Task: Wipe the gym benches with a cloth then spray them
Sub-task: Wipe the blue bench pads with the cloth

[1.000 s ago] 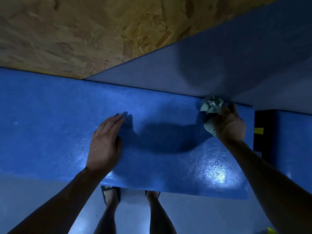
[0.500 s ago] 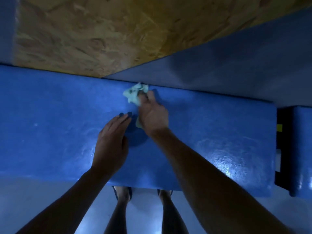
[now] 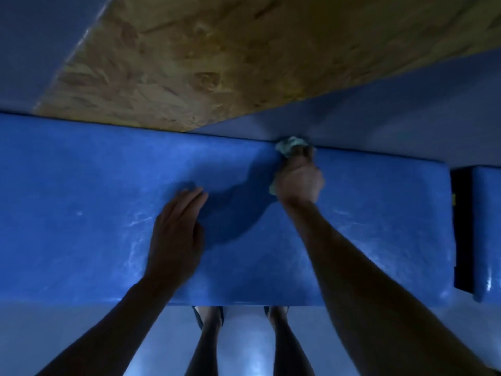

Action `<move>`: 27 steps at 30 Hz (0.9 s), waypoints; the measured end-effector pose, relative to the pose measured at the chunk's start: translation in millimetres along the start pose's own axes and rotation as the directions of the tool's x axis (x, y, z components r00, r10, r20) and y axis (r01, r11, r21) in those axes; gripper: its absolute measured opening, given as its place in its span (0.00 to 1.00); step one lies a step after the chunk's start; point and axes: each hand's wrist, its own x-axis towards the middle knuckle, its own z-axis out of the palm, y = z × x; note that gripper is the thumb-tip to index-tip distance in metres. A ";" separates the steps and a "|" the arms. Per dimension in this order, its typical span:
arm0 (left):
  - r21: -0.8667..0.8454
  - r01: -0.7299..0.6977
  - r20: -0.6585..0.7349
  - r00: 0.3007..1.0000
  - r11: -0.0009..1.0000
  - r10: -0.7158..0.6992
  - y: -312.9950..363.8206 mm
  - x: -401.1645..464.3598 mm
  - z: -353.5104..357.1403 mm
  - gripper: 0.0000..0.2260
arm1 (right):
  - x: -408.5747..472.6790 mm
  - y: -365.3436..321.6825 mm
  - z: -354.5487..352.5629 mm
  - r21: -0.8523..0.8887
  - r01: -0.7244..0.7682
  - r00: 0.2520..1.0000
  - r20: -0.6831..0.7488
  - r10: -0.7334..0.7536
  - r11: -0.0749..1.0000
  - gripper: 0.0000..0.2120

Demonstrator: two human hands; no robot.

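Note:
A long blue padded bench (image 3: pixel 81 213) runs across the view, its surface streaked and shiny. My right hand (image 3: pixel 299 181) is closed on a crumpled pale green cloth (image 3: pixel 290 146) and presses it on the bench's far edge, where the pad meets the wall. My left hand (image 3: pixel 176 234) lies flat on the middle of the bench, palm down, fingers together, holding nothing. A second blue bench (image 3: pixel 488 226) begins at the right, across a dark gap.
A chipboard wall panel (image 3: pixel 217 63) and a grey-blue wall (image 3: pixel 379 118) rise right behind the bench. My legs and sandalled feet (image 3: pixel 208 316) stand on the pale floor at the bench's near edge. The dark gap (image 3: pixel 462 226) separates the two benches.
My right hand swept the cloth along the far edge, left to the bench's middle, then back right. The left hand stayed flat in place. The view shifted a little.

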 end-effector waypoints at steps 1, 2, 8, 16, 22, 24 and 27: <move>0.001 0.006 -0.003 1.000 1.000 -0.006 -2.7 -1.3 -1.8 0.25 | -6.5 -21.2 5.0 -0.019 0.040 0.999 0.015 -0.040 0.999 0.16; 0.003 0.011 -0.008 1.000 1.000 -0.011 -5.3 -2.6 -3.1 0.25 | -14.1 -39.1 8.6 -0.050 0.082 0.997 0.009 -0.082 0.995 0.15; 0.028 0.011 0.012 1.000 1.000 -0.011 -12.6 -1.1 -6.8 0.26 | -34.2 -47.4 18.8 -0.133 0.522 0.847 -0.039 -0.531 0.843 0.21; 0.030 -0.008 0.046 0.999 1.000 0.007 -28.2 -0.1 -13.3 0.26 | 5.8 69.1 -24.0 -0.117 0.096 0.993 -0.058 -0.103 0.988 0.17; -0.019 -0.010 0.042 0.999 1.000 0.011 -36.7 -7.7 -18.0 0.25 | -32.6 -49.5 23.5 0.101 -0.033 0.999 -0.025 0.036 0.994 0.22; -0.019 -0.007 0.035 0.999 1.000 0.008 -42.1 -7.1 -19.3 0.25 | -58.5 -101.7 40.2 0.133 0.151 0.986 0.048 -0.158 0.980 0.25; 0.009 -0.002 0.038 0.999 1.000 0.002 -47.9 -6.3 -22.7 0.26 | -78.9 -137.3 50.8 0.056 0.399 0.910 0.101 -0.403 0.915 0.26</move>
